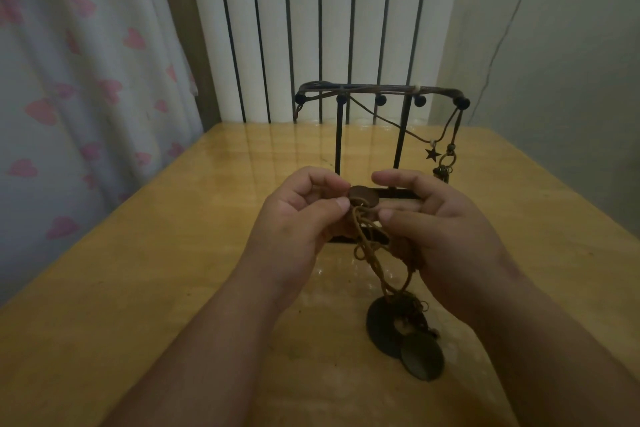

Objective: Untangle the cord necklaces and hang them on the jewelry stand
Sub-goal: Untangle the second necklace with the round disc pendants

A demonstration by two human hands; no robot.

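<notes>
Above the table (pixel 173 253), before the jewelry stand (pixel 338 135), the tangled cord necklaces (pixel 372 253) run steeply down from a brown pendant (pixel 363 196) to dark discs (pixel 391 333) on the wood. The left hand (pixel 294 215) pinches the pendant with thumb and forefinger; the right hand (pixel 440 229), half curled, holds the cords.

Tabletop (pixel 138 253) was pale wood w/ glossy varnish that mirrored the smooth white slats (pixel 301 28) behind. Jewelry stand (pixel 338 135) looked thin black metal, matt, w/ smooth ball tips (pixel 381 100). Tan cords (pixel 367 246) appeared twisted, rough, matt; brown disc pendant (pixel 363 194) smooth, poss. wood or leather. Lower discs (pixel 377 333) were dark, dull. Curtain (pixel 69 80) at left was soft cloth, heart-printed; wall (pixel 554 62) was matt paint.
</notes>
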